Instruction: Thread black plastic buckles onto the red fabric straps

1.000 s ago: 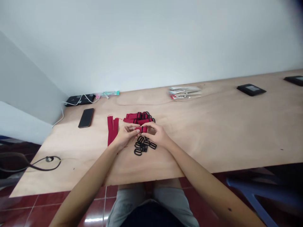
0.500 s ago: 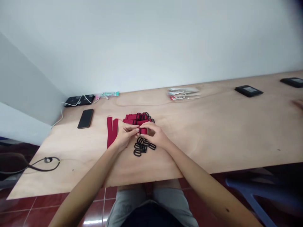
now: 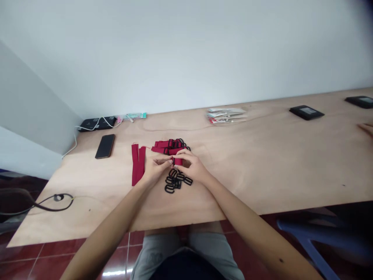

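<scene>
A short piece of red strap [image 3: 178, 161] is held between my two hands over the table, with a dark edge at its left that looks like a black buckle. My left hand [image 3: 151, 169] pinches its left end. From the right, my right hand [image 3: 194, 166] grips the strap between thumb and fingers. Just below lie several loose black buckles [image 3: 175, 182], some hook-shaped and some slider-shaped. Behind my hands, red straps fitted with black buckles [image 3: 164, 145] lie in a stack. Plain red strips [image 3: 136, 167] rest left of my left hand.
The wooden table [image 3: 262, 163] carries a phone [image 3: 105, 146], a black device with white cable [image 3: 97, 123], plastic packets [image 3: 226, 115] and a black box-like device [image 3: 306, 112]. Another person's hand [image 3: 366, 127] shows at the right edge. A black cable [image 3: 54, 210] loops at left.
My fingers have shifted very slightly to the right with the strap, and a little more of the red shows. The other person's hand at the right edge has moved slightly.
</scene>
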Demonstrator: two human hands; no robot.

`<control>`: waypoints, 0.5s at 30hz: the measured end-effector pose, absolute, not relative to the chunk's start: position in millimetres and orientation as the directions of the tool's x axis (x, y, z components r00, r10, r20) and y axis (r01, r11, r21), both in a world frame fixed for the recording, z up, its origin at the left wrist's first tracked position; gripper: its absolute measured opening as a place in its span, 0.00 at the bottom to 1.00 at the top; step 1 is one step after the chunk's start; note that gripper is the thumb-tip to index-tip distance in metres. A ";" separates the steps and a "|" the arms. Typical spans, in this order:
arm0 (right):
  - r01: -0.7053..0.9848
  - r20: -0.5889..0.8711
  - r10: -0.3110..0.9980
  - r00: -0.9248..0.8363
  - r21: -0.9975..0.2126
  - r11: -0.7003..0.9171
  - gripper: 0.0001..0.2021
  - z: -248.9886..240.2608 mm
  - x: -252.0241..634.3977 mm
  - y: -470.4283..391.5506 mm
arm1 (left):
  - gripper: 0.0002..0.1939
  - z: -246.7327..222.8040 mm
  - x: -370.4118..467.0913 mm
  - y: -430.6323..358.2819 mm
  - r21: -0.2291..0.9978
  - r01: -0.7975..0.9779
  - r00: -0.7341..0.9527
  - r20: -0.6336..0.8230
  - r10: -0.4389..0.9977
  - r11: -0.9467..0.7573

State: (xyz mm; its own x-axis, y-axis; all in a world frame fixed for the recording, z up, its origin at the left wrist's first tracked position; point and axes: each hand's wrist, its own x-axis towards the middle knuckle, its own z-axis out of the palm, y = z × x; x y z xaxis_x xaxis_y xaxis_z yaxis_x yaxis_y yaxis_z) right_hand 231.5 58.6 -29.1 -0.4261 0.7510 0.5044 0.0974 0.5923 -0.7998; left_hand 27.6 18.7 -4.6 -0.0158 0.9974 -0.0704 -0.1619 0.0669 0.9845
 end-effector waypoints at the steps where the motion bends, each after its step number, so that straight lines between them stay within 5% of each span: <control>1: 0.098 0.502 0.753 -0.426 -0.802 0.589 0.12 -29.0 231.3 58.7 | 0.19 -4.9 27.3 18.8 0.985 -0.161 -0.009 -0.069 0.998 0.067; 15: 0.053 0.414 0.833 -0.367 -0.885 0.463 0.08 -25.8 226.6 56.4 | 0.18 -16.9 29.6 22.8 1.000 -0.008 -0.027 0.001 1.000 -0.002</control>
State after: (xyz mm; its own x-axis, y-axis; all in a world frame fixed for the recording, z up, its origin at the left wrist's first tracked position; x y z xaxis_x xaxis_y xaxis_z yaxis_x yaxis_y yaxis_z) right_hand 226.6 56.4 -25.8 -0.3670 0.8331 0.4138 0.0526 0.4627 -0.8849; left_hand 29.6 22.8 -16.9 -0.0273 0.9996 0.0013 -0.0078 -0.0015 1.0000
